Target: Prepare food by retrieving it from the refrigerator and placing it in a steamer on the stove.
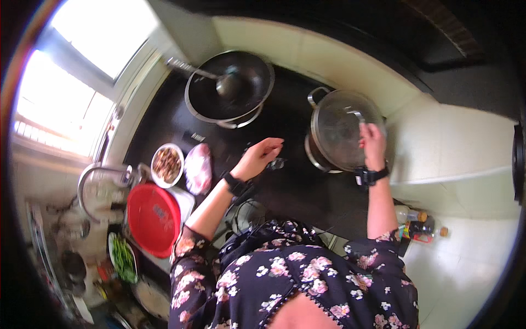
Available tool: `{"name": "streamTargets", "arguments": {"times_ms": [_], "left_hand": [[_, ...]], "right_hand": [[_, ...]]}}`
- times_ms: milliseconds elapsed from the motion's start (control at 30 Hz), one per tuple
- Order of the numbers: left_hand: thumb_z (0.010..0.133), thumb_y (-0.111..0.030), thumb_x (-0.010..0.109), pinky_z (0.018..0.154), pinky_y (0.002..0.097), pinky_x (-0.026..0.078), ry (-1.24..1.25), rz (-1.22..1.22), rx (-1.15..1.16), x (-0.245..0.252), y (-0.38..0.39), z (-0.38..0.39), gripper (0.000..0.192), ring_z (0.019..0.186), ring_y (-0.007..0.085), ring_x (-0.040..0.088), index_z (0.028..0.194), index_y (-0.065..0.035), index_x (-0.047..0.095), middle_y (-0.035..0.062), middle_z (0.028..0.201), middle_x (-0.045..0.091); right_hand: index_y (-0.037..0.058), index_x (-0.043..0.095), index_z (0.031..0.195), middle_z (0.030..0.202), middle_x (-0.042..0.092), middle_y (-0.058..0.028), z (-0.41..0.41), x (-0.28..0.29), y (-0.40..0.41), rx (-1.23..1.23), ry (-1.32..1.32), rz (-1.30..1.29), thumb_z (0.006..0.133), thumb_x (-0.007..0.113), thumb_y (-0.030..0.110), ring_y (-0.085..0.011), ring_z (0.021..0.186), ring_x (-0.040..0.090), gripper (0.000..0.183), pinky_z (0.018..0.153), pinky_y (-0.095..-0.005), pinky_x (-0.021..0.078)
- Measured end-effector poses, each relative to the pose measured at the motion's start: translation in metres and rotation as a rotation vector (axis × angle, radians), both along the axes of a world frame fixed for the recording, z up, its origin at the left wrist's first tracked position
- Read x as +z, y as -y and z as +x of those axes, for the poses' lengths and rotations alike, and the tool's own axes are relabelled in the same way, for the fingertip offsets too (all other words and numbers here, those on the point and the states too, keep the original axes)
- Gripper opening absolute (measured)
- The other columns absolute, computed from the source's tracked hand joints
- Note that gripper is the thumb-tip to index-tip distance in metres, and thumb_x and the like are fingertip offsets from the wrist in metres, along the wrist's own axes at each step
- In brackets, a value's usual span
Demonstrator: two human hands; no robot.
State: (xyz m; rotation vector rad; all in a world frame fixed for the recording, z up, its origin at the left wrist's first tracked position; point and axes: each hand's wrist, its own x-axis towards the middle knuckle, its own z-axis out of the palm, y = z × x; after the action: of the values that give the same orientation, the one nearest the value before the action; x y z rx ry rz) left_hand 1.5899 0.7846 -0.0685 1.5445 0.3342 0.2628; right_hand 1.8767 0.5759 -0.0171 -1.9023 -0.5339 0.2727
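Note:
My right hand (373, 144) grips the handle of a round glass lid (339, 135). The lid tilts over a metal pot (314, 152) at the right of the black cooktop, hiding most of what is inside. My left hand (261, 156) hovers over the middle of the cooktop, holding nothing, its thumb a little apart from its bent fingers. Beneath that hand a stove knob (276, 163) partly shows. Farther back, a black wok (242, 98) rests on a burner with a metal ladle (227, 84) lying in it.
Left of my left arm are a bowl of chopped brown food (167, 165), a plastic-wrapped pink package (198, 168) and a red basin (153, 220) below a curved faucet (84, 189). Green vegetables (123, 257) lie in a dish. Bottles (421, 228) stand beyond my right forearm.

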Motion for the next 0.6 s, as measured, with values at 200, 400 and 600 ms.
{"name": "streamTargets", "arguments": {"times_ms": [200,400,600], "left_hand": [[0.095,-0.021,0.056,0.089,0.0283,0.048,0.030,-0.188,0.026,0.005,0.025,-0.025,0.045,0.104,0.0125,0.056,0.134,-0.0029,0.043,0.0093,0.120,0.056],[0.096,-0.022,0.054,0.080,0.0245,0.049,0.175,-0.212,0.109,0.033,0.037,-0.066,0.051,0.094,0.0094,0.057,0.139,-0.0030,0.034,0.0085,0.122,0.056],[0.096,-0.028,0.052,0.054,0.0156,0.040,-0.006,-0.251,0.268,0.013,0.039,-0.178,0.039,0.060,0.0019,0.050,0.130,-0.0100,0.047,0.0024,0.099,0.066]], "right_hand": [[0.0073,0.051,0.080,0.066,0.048,0.0025,-0.055,0.049,0.000,0.117,0.042,0.223,0.098,0.050,0.025,-0.0055,0.053,0.045,0.025,0.048,-0.0210,0.0385],[0.0076,0.052,0.082,0.066,0.049,0.0035,-0.150,0.035,-0.023,0.372,-0.078,0.182,0.096,0.054,0.025,-0.0028,0.053,0.046,0.022,0.048,-0.0186,0.0407],[0.0052,0.057,0.088,0.065,0.050,0.0038,-0.253,-0.002,-0.052,0.639,-0.175,0.126,0.092,0.060,0.026,-0.0032,0.054,0.049,0.021,0.048,-0.0196,0.0424]]}}
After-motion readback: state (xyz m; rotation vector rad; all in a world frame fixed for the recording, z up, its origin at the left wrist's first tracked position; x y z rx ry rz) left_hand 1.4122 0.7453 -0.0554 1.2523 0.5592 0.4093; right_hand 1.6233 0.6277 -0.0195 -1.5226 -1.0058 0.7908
